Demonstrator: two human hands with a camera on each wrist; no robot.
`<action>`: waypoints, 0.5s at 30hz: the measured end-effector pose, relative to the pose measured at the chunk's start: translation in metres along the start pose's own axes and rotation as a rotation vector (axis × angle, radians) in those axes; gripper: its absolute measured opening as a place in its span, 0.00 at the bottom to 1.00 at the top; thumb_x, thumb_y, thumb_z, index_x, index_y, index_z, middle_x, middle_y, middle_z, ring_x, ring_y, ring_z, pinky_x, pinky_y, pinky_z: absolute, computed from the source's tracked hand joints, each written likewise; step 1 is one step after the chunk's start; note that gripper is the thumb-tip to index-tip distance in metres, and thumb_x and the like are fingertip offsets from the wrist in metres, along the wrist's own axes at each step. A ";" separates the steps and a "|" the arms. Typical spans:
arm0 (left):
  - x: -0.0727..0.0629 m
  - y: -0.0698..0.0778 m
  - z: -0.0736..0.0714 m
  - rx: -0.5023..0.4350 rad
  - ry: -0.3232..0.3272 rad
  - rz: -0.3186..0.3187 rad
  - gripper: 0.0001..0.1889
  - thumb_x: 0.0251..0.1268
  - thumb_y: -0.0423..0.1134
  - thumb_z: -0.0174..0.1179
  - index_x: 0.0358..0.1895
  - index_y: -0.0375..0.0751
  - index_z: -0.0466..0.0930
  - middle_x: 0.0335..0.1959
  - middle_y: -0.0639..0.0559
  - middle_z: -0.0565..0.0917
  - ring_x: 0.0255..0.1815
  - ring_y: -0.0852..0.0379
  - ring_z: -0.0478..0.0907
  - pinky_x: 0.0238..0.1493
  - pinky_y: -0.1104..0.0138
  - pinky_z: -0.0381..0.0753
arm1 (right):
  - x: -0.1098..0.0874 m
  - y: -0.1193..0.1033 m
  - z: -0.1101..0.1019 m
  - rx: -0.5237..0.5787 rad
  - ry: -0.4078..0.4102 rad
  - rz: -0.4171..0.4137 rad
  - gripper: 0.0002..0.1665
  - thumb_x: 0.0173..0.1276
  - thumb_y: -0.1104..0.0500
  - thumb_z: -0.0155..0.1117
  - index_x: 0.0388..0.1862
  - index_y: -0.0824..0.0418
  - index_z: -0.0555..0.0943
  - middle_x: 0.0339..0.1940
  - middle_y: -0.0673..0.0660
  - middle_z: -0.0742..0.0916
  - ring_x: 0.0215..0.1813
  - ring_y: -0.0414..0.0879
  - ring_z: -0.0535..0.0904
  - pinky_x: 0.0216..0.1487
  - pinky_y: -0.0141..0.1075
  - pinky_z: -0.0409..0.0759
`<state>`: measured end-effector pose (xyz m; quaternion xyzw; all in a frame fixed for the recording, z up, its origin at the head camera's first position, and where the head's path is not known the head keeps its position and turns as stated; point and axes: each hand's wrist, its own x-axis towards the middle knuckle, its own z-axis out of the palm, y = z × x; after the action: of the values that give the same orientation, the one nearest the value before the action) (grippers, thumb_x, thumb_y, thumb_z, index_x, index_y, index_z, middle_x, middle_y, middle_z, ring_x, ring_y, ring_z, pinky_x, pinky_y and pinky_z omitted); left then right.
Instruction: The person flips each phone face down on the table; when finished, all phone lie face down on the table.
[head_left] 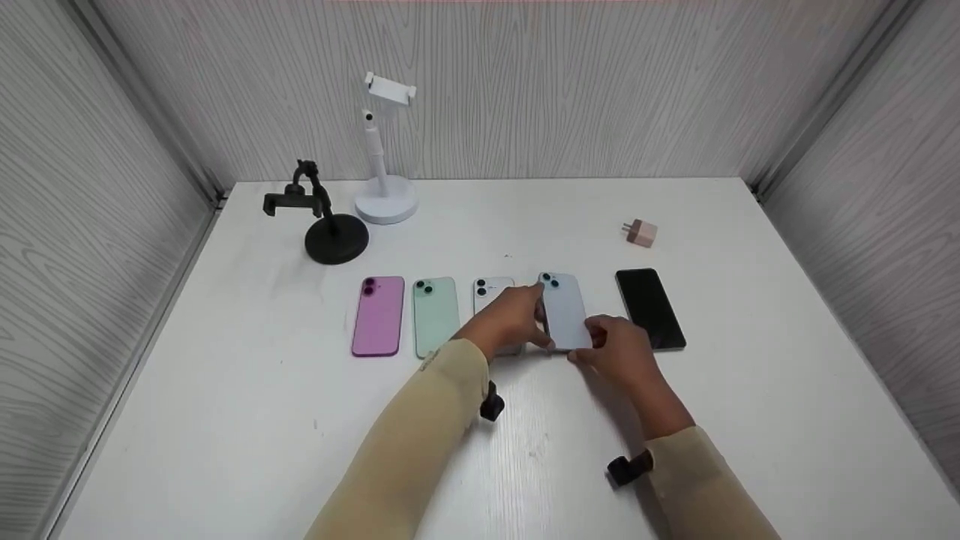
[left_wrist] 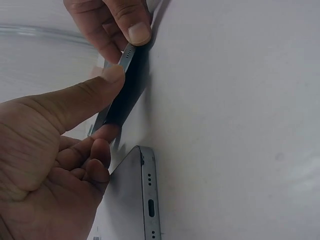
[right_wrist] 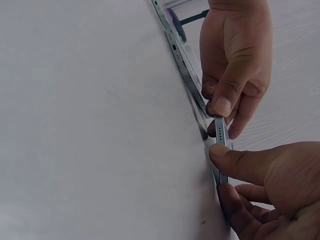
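A pale blue smartphone point(head_left: 564, 309) lies back up between both hands, its camera lenses at the far end. My left hand point(head_left: 511, 319) grips its left edge, the thumb near the lower corner and fingers farther up the side. On the lower right corner my right hand point(head_left: 621, 346) pinches the phone with thumb and fingers. In the left wrist view the phone's bottom edge point(left_wrist: 128, 54) appears raised from the table. Partly covered by my left hand is a white smartphone point(head_left: 491, 286). A black smartphone point(head_left: 651, 307) lies screen up to the right.
Left of the white phone lie a green smartphone point(head_left: 436, 315) and a pink smartphone point(head_left: 379, 316), backs up. Farther back stand a black phone stand point(head_left: 337, 240) and a white phone stand point(head_left: 386, 201). A pink charger plug point(head_left: 641, 233) sits back right. Grey panels surround the white table point(head_left: 225, 420).
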<state>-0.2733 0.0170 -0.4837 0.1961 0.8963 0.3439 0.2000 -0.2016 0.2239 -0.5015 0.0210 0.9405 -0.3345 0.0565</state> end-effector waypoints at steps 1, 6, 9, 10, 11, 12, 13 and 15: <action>0.000 0.000 0.000 0.004 -0.001 -0.001 0.46 0.58 0.36 0.85 0.78 0.36 0.70 0.48 0.51 0.87 0.49 0.56 0.82 0.64 0.58 0.82 | 0.000 0.000 0.000 -0.001 -0.003 0.002 0.37 0.68 0.58 0.82 0.72 0.71 0.80 0.55 0.67 0.90 0.56 0.57 0.86 0.61 0.52 0.85; -0.001 0.004 0.000 0.041 -0.006 0.008 0.34 0.57 0.35 0.85 0.66 0.39 0.78 0.47 0.52 0.87 0.48 0.57 0.81 0.60 0.59 0.83 | 0.000 0.000 0.000 -0.001 -0.014 0.015 0.38 0.68 0.57 0.82 0.72 0.71 0.80 0.56 0.66 0.89 0.56 0.56 0.85 0.61 0.51 0.84; -0.002 0.006 -0.001 0.060 -0.011 0.010 0.30 0.57 0.34 0.85 0.61 0.40 0.81 0.48 0.51 0.87 0.48 0.57 0.80 0.59 0.60 0.83 | 0.001 0.000 0.000 0.001 -0.017 0.023 0.37 0.68 0.55 0.82 0.71 0.70 0.81 0.55 0.66 0.88 0.56 0.55 0.84 0.59 0.50 0.84; -0.002 0.007 -0.001 0.067 -0.011 0.010 0.29 0.57 0.34 0.85 0.61 0.40 0.82 0.49 0.51 0.88 0.48 0.57 0.80 0.58 0.60 0.83 | 0.001 0.000 0.000 -0.002 -0.015 0.023 0.37 0.69 0.54 0.82 0.71 0.69 0.81 0.55 0.65 0.89 0.55 0.55 0.83 0.59 0.50 0.84; -0.002 0.008 -0.002 0.074 -0.011 0.009 0.29 0.57 0.34 0.85 0.60 0.40 0.82 0.49 0.51 0.88 0.48 0.57 0.80 0.58 0.60 0.83 | 0.001 0.000 0.000 -0.006 -0.012 0.022 0.36 0.69 0.53 0.82 0.70 0.69 0.81 0.55 0.65 0.89 0.55 0.55 0.83 0.59 0.50 0.83; -0.003 0.009 -0.002 0.079 -0.012 0.007 0.28 0.57 0.34 0.84 0.60 0.40 0.82 0.49 0.51 0.88 0.47 0.57 0.80 0.58 0.60 0.83 | 0.001 0.000 0.000 -0.008 -0.007 0.017 0.36 0.69 0.53 0.82 0.70 0.69 0.82 0.55 0.65 0.89 0.55 0.55 0.83 0.58 0.50 0.84; -0.003 0.010 -0.003 0.086 -0.012 0.009 0.28 0.57 0.34 0.84 0.59 0.40 0.83 0.49 0.50 0.89 0.47 0.57 0.80 0.57 0.60 0.83 | 0.001 0.000 0.000 -0.011 0.001 0.014 0.35 0.70 0.52 0.82 0.69 0.68 0.82 0.55 0.66 0.89 0.55 0.55 0.83 0.58 0.51 0.84; -0.004 0.011 -0.003 0.098 -0.011 0.010 0.27 0.56 0.34 0.84 0.58 0.39 0.83 0.48 0.50 0.89 0.46 0.57 0.80 0.56 0.60 0.83 | 0.000 -0.001 0.001 -0.020 0.018 0.004 0.33 0.70 0.52 0.81 0.67 0.68 0.83 0.53 0.66 0.89 0.54 0.56 0.83 0.58 0.51 0.84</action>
<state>-0.2693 0.0212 -0.4729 0.2122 0.9099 0.2995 0.1934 -0.2021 0.2226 -0.5017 0.0252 0.9442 -0.3248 0.0491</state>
